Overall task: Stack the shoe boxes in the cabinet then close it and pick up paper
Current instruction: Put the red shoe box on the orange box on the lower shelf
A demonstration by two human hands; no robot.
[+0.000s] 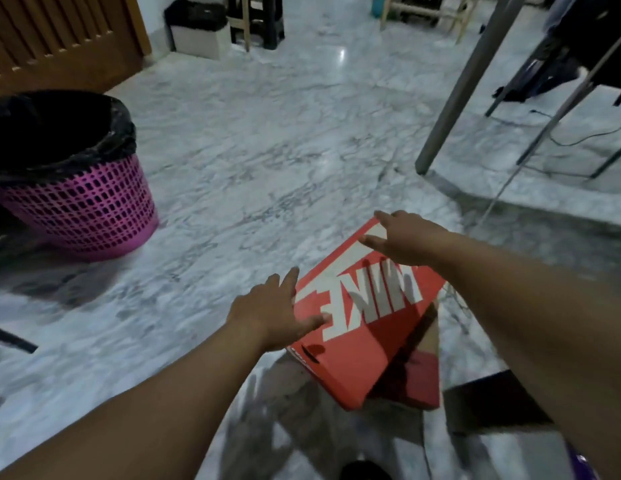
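An orange-red shoe box (364,327) with big white letters on its lid lies on the marble floor at the lower middle, resting askew on top of another box (423,372) with a brown and dark red side. My left hand (271,310) lies with spread fingers against the lid's left edge. My right hand (406,237) rests with fingers apart on the lid's far corner. Neither hand has closed around the box. No cabinet and no paper are in view.
A pink mesh bin (80,202) with a black liner stands at the left. A grey table leg (465,81) and thin chair legs with a cable (579,136) stand at the right. A wooden door (59,39) is at the far left, stools at the back.
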